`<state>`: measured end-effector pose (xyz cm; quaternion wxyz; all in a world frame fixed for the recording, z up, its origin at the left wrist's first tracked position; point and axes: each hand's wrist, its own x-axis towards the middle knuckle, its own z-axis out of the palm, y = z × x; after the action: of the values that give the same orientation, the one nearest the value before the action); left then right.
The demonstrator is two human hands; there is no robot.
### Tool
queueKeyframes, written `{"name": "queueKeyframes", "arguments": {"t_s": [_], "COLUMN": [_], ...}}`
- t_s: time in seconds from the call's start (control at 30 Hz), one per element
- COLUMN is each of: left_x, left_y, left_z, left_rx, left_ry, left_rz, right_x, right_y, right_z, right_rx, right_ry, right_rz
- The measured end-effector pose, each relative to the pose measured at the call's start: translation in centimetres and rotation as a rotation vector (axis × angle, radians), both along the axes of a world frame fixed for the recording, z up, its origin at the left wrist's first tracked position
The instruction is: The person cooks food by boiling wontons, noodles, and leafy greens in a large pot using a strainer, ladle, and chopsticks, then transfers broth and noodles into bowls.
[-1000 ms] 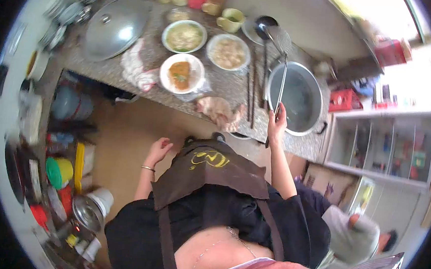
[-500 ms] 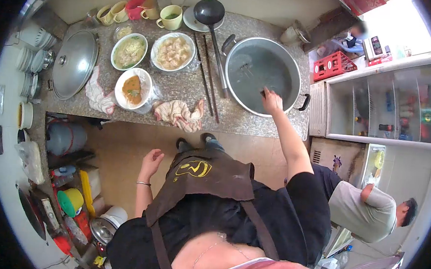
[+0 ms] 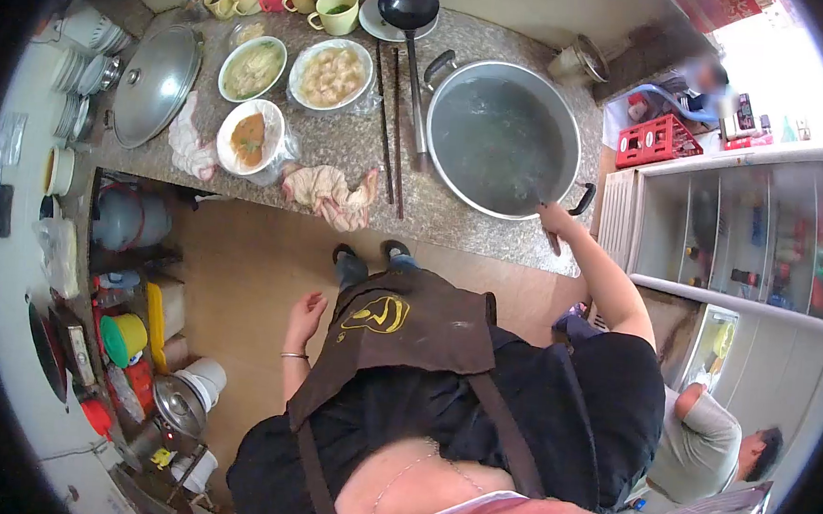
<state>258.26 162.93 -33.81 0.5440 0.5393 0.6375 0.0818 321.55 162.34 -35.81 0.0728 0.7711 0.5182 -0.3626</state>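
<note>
1. A dark handle (image 3: 553, 244) is being gripped by the right hand (image 3: 558, 220), fingers wrapped round, at the pot's (image 3: 432, 131) near rim.
2. The left hand (image 3: 306, 316) is held well apart from the pot, loosely curled.

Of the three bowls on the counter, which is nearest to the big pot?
The bowl of pale, lumpy food, beside the long dark sticks. The greenish soup bowl and the bowl with orange-brown contents stand farther left of the big pot.

R hand (image 3: 559, 221) gripping handle (image 3: 554, 246) nr pot (image 3: 508, 72), L hand (image 3: 306, 316) loose nr apron (image 3: 426, 333)
</note>
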Motion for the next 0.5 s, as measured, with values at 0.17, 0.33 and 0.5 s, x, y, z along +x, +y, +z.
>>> {"name": "queueKeyframes", "arguments": {"t_s": [0.17,0.33,0.5], "left_x": [0.4,0.5,0.9], "left_y": [-2.3,-3.8,-3.1], "left_z": [-2.2,-2.2,-0.8], "left_rx": [-0.012,-0.037,0.01], "left_ry": [-0.056,-0.024,-0.002], "left_rz": [0.108,0.129,0.114], "right_x": [-7.4,-11.4,-11.0], "right_y": [2.1,7.4,5.6], "right_z": [2.5,2.4,5.4], "right_rx": [-0.256,-0.105,-0.106], "right_ry": [1.204,1.882,2.101], "right_rz": [-1.235,-1.644,-1.582]}}
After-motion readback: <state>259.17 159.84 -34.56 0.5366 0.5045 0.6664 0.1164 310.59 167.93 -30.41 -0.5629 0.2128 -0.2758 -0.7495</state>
